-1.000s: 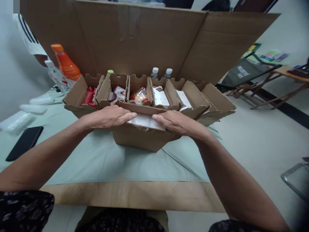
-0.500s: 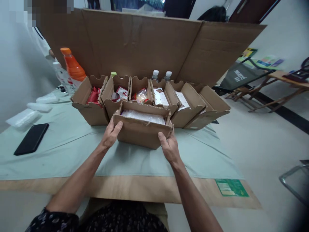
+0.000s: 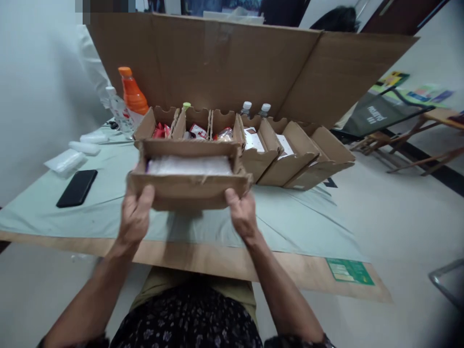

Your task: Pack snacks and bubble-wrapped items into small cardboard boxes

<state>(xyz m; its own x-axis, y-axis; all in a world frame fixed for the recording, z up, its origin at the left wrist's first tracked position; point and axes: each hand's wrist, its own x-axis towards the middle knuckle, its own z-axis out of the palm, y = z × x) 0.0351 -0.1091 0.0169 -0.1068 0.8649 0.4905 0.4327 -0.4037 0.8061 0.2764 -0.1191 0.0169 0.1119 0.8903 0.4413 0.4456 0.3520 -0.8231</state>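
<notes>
A small open cardboard box (image 3: pixel 192 193) hangs above the table between my two hands. Inside it lies something wrapped in whitish clear plastic (image 3: pixel 190 166). My left hand (image 3: pixel 136 212) grips the box's left end, thumb on the front wall. At the right end, my right hand (image 3: pixel 242 210) is closed on it the same way. Behind stands a row of open cardboard bins, among them one with red packets (image 3: pixel 161 130), one with a packaged snack (image 3: pixel 224 134) and one with a white box (image 3: pixel 253 139). The held box hides the lower fronts of the left bins.
A tall cardboard screen (image 3: pixel 232 72) rises behind the bins. An orange bottle (image 3: pixel 134 96) and a clear bottle (image 3: pixel 120 113) stand at the left. A black phone (image 3: pixel 77 188) and white plastic packets (image 3: pixel 67 162) lie on the green cloth (image 3: pixel 290 227). A folding chair (image 3: pixel 377 113) is at the right.
Both hands have lifted the cardboard box off the cloth, bringing it nearer and to the left. The whole view has shifted a little, so the bins appear farther right.
</notes>
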